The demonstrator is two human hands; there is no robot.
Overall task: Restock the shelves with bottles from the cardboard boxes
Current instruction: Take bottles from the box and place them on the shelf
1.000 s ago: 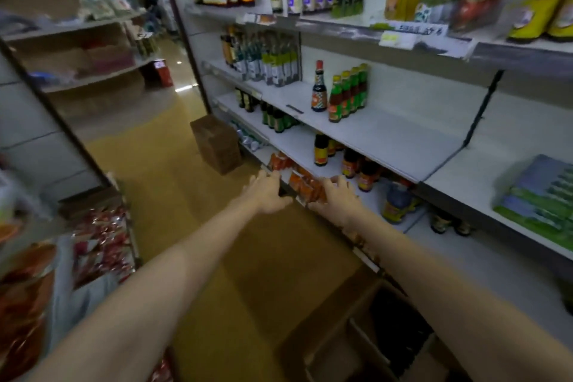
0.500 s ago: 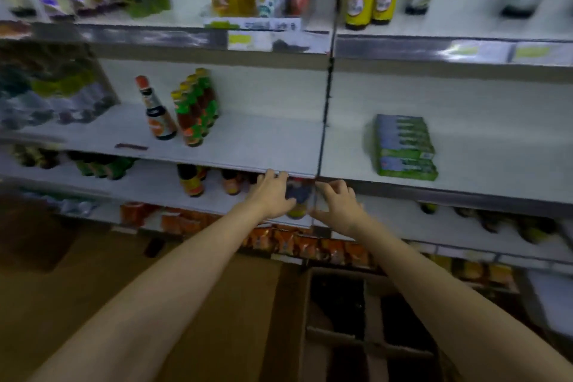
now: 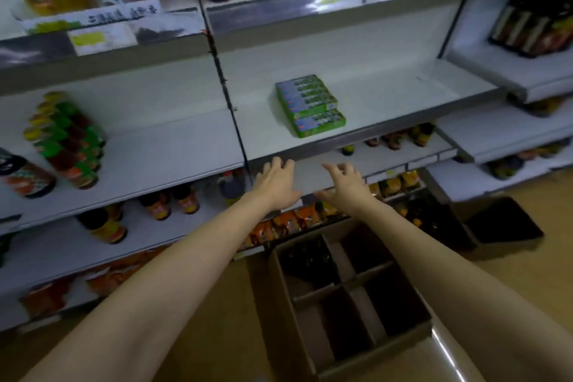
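From the head camera, both arms reach forward toward the shelving with nothing held. The left hand (image 3: 276, 184) has relaxed, slightly spread fingers whose tips lie at or just under the front lip of the shelf (image 3: 381, 93) that carries a stack of green packets (image 3: 310, 105); whether they actually touch the metal edge I cannot tell. The right hand (image 3: 348, 186) is just beside it, fingers loosely bent and apart, gripping nothing, over the bare stretch of the lower shelf (image 3: 313, 172) in front of it.

The step in hand looks like fetching the next bottle, since neither hand carries one. To do it well, I would draw both hands back and down to the cardboard box (image 3: 350, 298), which sits on the floor below the forearms, nearer the body than the hands. Its divider splits it into cells; a dark bottle (image 3: 307, 260) seems to stand in the far-left cell, below and behind the left hand, though the cell is dim and how many there are is unclear. The other cells look dark, and whether they hold anything cannot be told. Taking a bottle by the neck, lifting straight up clear of the divider, then setting it upright into the bare stretch ahead of the right hand would keep it off the small bottles (image 3: 393, 139) standing further back and to the right. A second dark crate (image 3: 434, 220) lies right of the right forearm.
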